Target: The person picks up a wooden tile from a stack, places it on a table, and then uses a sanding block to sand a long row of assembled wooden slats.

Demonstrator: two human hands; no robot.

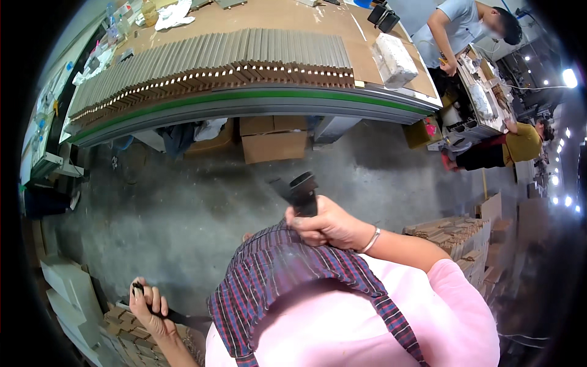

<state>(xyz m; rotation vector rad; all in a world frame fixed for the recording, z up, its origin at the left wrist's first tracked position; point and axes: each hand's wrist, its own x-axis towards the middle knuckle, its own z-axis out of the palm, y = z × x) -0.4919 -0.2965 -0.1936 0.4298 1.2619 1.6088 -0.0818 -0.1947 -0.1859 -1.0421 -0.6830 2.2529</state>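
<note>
Long cardboard-topped workbench ahead, across a concrete floor; row of upright grey flat panels along its near edge, plastic-wrapped white bundle at right end. Brown cardboard boxes beneath. Stacked cardboard pieces right of person.

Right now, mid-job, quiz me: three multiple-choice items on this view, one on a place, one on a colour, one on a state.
1. Where do the cardboard boxes sit?
A on the workbench
B under the workbench
C on the stack at the right

2. What colour is the workbench's edge stripe?
A green
B red
C yellow

3. The right hand is:
A open and empty
B flat on the floor
C closed on a black tool

Key: 1 B, they stand on the floor below the bench; 2 A, a green band follows its rim; 3 C, the fingers wrap the black tool.
</note>
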